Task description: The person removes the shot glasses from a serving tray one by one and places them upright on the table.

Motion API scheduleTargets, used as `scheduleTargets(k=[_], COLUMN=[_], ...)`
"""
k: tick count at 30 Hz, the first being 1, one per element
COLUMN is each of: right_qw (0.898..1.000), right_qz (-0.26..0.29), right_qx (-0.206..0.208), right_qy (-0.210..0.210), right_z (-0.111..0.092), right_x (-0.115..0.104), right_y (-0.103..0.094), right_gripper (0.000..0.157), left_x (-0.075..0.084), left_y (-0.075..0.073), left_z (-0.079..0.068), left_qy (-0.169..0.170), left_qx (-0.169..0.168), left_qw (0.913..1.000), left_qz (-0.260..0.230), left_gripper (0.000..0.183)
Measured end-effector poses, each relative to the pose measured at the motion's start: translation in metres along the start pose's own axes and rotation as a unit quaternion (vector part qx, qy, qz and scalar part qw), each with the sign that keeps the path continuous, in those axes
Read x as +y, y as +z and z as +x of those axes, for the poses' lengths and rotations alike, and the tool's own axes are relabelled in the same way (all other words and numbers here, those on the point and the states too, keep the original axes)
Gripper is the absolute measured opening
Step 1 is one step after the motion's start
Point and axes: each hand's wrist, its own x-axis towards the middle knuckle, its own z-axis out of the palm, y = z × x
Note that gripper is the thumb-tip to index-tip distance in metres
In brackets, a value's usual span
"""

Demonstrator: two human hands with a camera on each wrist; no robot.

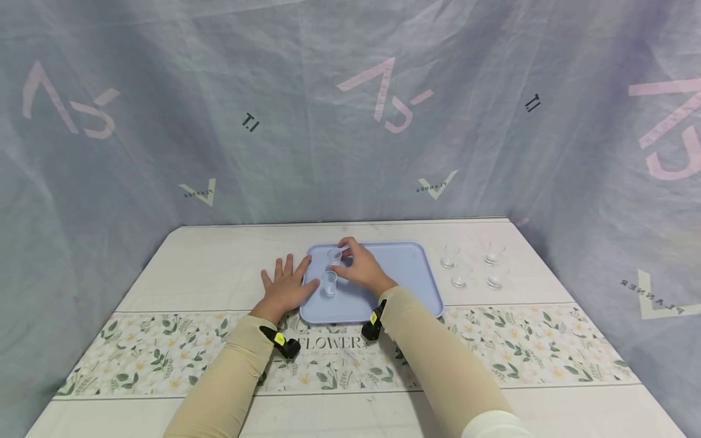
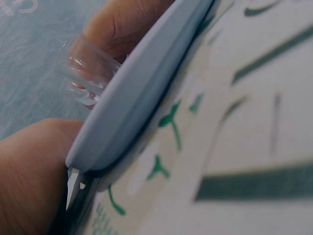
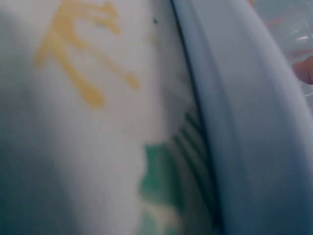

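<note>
A pale blue tray [image 1: 394, 267] lies on the table. My left hand [image 1: 286, 292] rests at its left edge with the fingers spread and the thumb over the rim. On the tray's left part, my right hand [image 1: 361, 266] holds a small clear glass [image 1: 334, 255] between thumb and fingers. A second clear glass [image 1: 330, 285] stands on the tray just nearer to me, close to my left thumb. In the left wrist view, clear glass [image 2: 83, 68] shows beyond the tray's rim, in front of the right hand [image 2: 122, 24]. The right wrist view catches only a fingertip [image 3: 305, 71] past the rim.
Several more clear glasses stand on the table right of the tray, among them a near one [image 1: 461, 277] and a far one [image 1: 495, 253]. A floral tablecloth [image 1: 175, 347] covers the table. Grey printed curtains [image 1: 306, 164] hang behind and at both sides.
</note>
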Motion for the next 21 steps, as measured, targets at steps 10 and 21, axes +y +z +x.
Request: scheduleTargets(k=[10,21], right_qw=[0.995,0.995], right_qz=[-0.082,-0.089], right_qx=[0.017,0.02], right_qy=[-0.047,-0.038], right_z=[0.0008,-0.002], right_x=[0.0031,0.0008], right_y=[0.0034,-0.001], right_gripper=[0.044,0.042], left_x=[-0.0013,0.0011], left_y=[0.0027,-0.0019], left_z=[0.003,-0.0003], left_qy=[0.004,0.003], left_qx=[0.003,-0.002], left_qw=[1.0,0.9999], left_qz=[-0.008,-0.01], left_gripper=[0.079,0.078])
